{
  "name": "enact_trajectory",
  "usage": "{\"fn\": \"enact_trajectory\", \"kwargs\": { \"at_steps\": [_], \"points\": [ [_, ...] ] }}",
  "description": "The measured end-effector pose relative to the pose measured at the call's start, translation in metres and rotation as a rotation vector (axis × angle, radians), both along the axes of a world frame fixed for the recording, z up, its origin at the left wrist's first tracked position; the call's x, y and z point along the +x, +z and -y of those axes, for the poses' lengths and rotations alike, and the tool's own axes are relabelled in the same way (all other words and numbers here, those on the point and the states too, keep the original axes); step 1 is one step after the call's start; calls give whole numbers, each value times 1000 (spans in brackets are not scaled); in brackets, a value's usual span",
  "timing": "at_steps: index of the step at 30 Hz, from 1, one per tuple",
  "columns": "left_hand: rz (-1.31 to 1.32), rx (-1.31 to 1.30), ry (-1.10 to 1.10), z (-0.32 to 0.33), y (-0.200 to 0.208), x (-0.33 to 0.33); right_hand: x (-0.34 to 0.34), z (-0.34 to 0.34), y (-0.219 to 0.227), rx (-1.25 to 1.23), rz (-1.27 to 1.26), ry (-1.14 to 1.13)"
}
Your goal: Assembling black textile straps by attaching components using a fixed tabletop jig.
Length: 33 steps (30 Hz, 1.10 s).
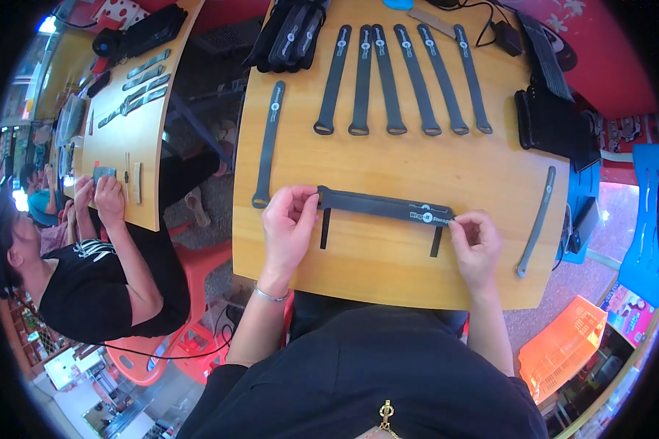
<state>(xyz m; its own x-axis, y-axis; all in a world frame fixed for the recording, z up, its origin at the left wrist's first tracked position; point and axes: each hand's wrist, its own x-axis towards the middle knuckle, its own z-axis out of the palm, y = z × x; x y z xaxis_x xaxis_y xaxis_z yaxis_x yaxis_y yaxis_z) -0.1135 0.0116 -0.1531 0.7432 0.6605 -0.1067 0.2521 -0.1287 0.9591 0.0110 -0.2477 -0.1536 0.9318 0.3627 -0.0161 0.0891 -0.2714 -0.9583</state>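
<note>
My left hand [289,223] pinches the left end of dark grey storage straps [381,205] near the table's front. At their right end, my right hand [476,245] closes thumb and fingers on the tips. Two straps seem to lie overlapped, held stretched sideways between my hands. Under them, a short black strip [325,230] shows by my left hand and another black strip [436,243] by my right. Beyond my left hand lies a single looped strap [269,146]; a further single strap [537,219] is on the right. Several looped straps [360,84] form a row farther back.
A pile of black straps [291,36] sits at the wooden table's [388,282] back left. Black material [553,124] hangs over its right edge near a black adapter [507,38]. An orange crate [564,347] stands lower right. Left, a co-worker [110,271] works at another table [150,132].
</note>
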Motion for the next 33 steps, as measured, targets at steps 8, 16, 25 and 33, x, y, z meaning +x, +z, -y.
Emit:
{"fn": "enact_trajectory", "kwargs": {
  "at_steps": [8, 16, 25, 33],
  "points": [
    [9, 29, -1, -2, -3, -1, 0, 2, 0, 10, 11, 6],
    [8, 1, 15, -2, -5, -2, 1, 2, -3, 26, 37, -1],
    [1, 11, 32, -2, -5, -2, 1, 2, 0, 8, 64, 25],
    [-7, 42, 24, -2, -7, -3, 1, 1, -1, 5, 65, 13]
  ]
}}
